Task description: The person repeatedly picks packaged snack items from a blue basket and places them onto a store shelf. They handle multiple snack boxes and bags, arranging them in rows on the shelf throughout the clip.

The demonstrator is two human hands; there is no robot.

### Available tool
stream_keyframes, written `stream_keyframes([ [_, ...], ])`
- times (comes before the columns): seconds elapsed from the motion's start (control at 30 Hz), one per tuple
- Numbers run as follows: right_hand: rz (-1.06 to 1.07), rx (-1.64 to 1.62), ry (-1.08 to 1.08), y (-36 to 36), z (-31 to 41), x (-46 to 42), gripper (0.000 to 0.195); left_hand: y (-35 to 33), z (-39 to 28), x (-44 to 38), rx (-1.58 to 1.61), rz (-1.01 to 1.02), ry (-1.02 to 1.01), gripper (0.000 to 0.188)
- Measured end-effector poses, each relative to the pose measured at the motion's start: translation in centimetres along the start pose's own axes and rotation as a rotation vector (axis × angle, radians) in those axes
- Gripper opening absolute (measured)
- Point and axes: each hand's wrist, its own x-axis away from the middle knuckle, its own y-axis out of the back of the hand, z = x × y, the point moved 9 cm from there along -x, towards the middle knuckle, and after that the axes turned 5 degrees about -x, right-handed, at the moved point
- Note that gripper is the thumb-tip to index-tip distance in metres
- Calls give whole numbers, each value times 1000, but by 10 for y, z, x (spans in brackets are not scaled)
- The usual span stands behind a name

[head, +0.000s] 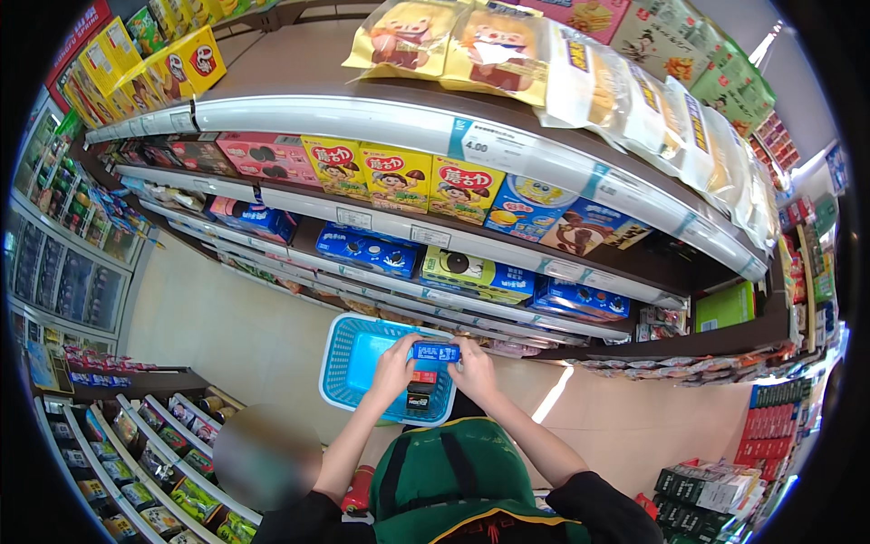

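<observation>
Between my two hands is a small blue box (436, 351) with printed writing on its upward face. My left hand (396, 367) grips its left end, and my right hand (474, 369) grips its right end. Below them stands a light blue plastic shopping basket (331, 381) with a white rim. Inside the basket, towards its right side, lie a red box (426, 377) and a black box (418, 401). My forearms hide part of the basket's near side.
Ahead runs a snack shelf (326, 112) with yellow boxes (394, 177), blue cookie boxes (367, 250) and bagged bread (499, 54) on top. More packets fill a rack (146, 469) at lower left, near a blurred person (268, 455). Cartons (707, 489) are stacked at lower right.
</observation>
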Motion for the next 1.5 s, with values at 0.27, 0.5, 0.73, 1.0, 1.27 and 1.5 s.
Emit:
stream_keyframes([
  [0.27, 285, 251, -194, -155, -151, 9, 27, -161, 195, 40, 89, 375, 532, 70],
  [0.5, 547, 256, -184, -232, -199, 27, 39, -223, 283, 79, 89, 394, 682, 66],
  [0.73, 640, 264, -430, -267, -230, 14, 44, -224, 277, 77, 271, 399, 847, 74],
  [1.0, 356, 0, -332, -221, -191, 42, 53, -188, 260, 74, 106, 159, 732, 66],
  [1.27, 154, -31, -141, -66, -104, 77, 58, -76, 43, 25, 612, -157, 287, 37],
  [1.5, -720, 337, 438, 217, 80, 0, 58, 53, -291, -62, -163, -260, -828, 35],
])
